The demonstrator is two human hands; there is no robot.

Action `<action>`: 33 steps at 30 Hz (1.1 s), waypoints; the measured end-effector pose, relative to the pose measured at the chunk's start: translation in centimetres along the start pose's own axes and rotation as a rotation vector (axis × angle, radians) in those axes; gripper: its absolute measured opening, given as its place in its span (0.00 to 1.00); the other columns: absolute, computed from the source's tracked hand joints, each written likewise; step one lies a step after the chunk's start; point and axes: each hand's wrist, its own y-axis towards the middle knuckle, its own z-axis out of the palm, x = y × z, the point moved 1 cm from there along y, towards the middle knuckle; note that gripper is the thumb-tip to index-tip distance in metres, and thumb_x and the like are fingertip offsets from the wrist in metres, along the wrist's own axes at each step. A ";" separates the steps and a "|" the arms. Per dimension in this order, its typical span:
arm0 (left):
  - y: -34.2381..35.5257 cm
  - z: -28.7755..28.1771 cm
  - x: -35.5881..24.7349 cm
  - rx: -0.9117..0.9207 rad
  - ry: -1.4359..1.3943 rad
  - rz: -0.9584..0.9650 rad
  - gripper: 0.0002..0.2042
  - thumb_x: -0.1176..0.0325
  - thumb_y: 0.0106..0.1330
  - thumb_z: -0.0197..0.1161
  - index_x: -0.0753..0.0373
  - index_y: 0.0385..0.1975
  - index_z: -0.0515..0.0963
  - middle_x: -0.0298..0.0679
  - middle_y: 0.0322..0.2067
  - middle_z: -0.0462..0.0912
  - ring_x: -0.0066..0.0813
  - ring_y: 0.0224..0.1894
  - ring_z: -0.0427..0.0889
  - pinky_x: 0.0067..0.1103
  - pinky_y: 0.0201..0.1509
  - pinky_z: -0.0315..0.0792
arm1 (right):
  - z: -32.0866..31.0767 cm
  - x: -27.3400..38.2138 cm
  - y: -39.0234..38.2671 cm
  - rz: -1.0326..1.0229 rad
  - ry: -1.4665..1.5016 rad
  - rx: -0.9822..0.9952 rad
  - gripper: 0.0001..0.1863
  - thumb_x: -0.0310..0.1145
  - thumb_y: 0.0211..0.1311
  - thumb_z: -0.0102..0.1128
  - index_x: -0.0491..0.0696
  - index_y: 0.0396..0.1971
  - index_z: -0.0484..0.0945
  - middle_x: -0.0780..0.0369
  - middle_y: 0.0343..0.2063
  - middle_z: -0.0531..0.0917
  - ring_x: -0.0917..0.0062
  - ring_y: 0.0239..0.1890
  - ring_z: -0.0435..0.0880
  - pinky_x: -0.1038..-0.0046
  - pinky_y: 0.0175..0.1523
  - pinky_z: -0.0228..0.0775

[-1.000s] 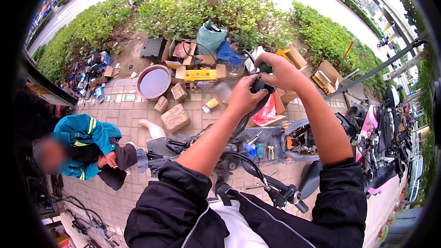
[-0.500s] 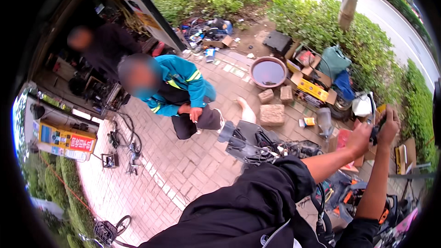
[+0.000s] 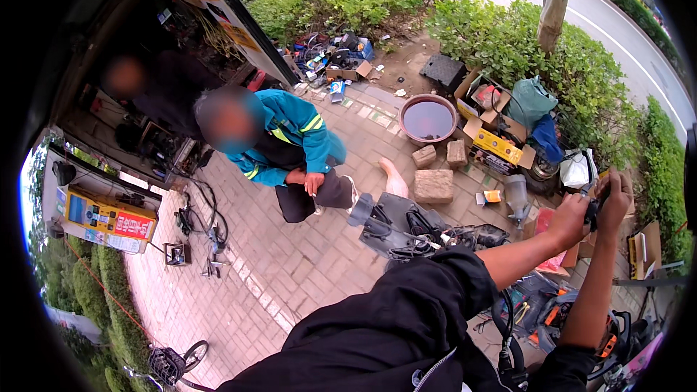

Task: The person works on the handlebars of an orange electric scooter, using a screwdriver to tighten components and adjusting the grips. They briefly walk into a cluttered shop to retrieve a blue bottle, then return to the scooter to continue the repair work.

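At the right, my left hand [image 3: 570, 222] and my right hand [image 3: 614, 197] are raised close together, both closed around a small black part [image 3: 593, 213]. A thin metal lever [image 3: 587, 186] shows beside it; my fingers hide most of the part, so I cannot make out its exact kind. Below my arms stands a partly stripped scooter [image 3: 406, 232], its cables and inner frame bare. Tools and loose parts lie in a heap [image 3: 541, 312] under my forearms.
A person in a teal jacket [image 3: 290, 131] squats across from me; another person [image 3: 163, 101] is in the dark stall. Beyond the scooter are a basin of dark water [image 3: 428, 117], bricks [image 3: 433, 186], boxes [image 3: 495, 147] and a clear bottle [image 3: 516, 194]. Cables [image 3: 210, 210] lie at left.
Both hands stay closed together on the black part. The metal lever stood up tall above my left hand and now shows lower and shorter. The view has shifted slightly.
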 end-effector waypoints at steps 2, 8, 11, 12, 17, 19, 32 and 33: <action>-0.2 -0.3 -0.1 -0.003 -0.026 0.002 0.21 0.71 0.43 0.65 0.65 0.40 0.70 0.46 0.35 0.72 0.47 0.42 0.72 0.34 0.44 0.70 | 0.6 0.4 -0.1 -0.006 -0.088 0.024 0.17 0.33 0.60 0.53 0.48 0.13 0.64 0.67 0.10 0.65 0.84 0.13 0.63 0.80 0.20 0.55; -0.5 -1.7 -0.5 0.030 -0.049 0.012 0.20 0.70 0.45 0.65 0.66 0.40 0.70 0.47 0.35 0.72 0.48 0.42 0.71 0.34 0.45 0.69 | -1.2 0.3 2.5 0.169 0.158 0.629 0.16 0.32 0.55 0.54 0.47 0.11 0.63 0.63 0.09 0.68 0.82 0.10 0.64 0.79 0.16 0.54; -0.6 -2.4 -0.8 0.024 -0.103 0.011 0.21 0.69 0.45 0.65 0.66 0.41 0.70 0.49 0.36 0.72 0.49 0.42 0.71 0.34 0.47 0.68 | -0.3 2.0 1.2 0.115 -0.301 0.504 0.13 0.34 0.57 0.54 0.42 0.18 0.71 0.64 0.13 0.71 0.80 0.17 0.70 0.79 0.24 0.60; -0.4 -2.4 -0.7 0.046 -0.082 0.019 0.22 0.69 0.45 0.65 0.66 0.42 0.70 0.49 0.36 0.72 0.49 0.42 0.71 0.34 0.47 0.68 | -0.1 2.4 0.8 -0.089 -0.503 0.461 0.13 0.35 0.58 0.53 0.42 0.19 0.72 0.64 0.14 0.72 0.78 0.18 0.71 0.77 0.25 0.61; 2.1 -3.4 -1.4 0.090 -0.159 0.123 0.13 0.66 0.46 0.64 0.66 0.29 0.77 0.51 0.27 0.78 0.50 0.32 0.76 0.36 0.38 0.69 | 0.9 6.3 -0.8 -0.085 -1.501 0.278 0.17 0.48 0.52 0.58 0.48 0.28 0.78 0.56 0.23 0.80 0.60 0.26 0.79 0.61 0.30 0.70; 3.0 -4.3 -1.9 0.223 -0.211 -0.049 0.10 0.66 0.51 0.61 0.65 0.30 0.79 0.49 0.28 0.79 0.46 0.32 0.78 0.33 0.37 0.70 | 2.0 8.4 -0.7 -0.209 -1.554 0.589 0.21 0.45 0.45 0.63 0.49 0.38 0.77 0.56 0.29 0.80 0.61 0.34 0.80 0.61 0.37 0.72; 4.4 -4.3 1.3 0.289 -0.334 -0.130 0.06 0.73 0.60 0.60 0.70 0.32 0.76 0.32 0.26 0.80 0.13 0.29 0.72 0.16 0.33 0.66 | 3.4 6.3 -0.2 -0.169 -1.431 0.581 0.15 0.35 0.47 0.57 0.44 0.35 0.77 0.53 0.33 0.81 0.59 0.37 0.81 0.64 0.41 0.73; 4.5 -4.0 1.7 0.260 -0.411 -0.109 0.06 0.74 0.60 0.60 0.71 0.30 0.76 0.32 0.24 0.79 0.13 0.28 0.72 0.16 0.31 0.65 | 3.6 6.9 -0.1 -0.078 -1.436 0.581 0.15 0.35 0.46 0.57 0.44 0.35 0.77 0.53 0.33 0.81 0.59 0.37 0.81 0.63 0.41 0.73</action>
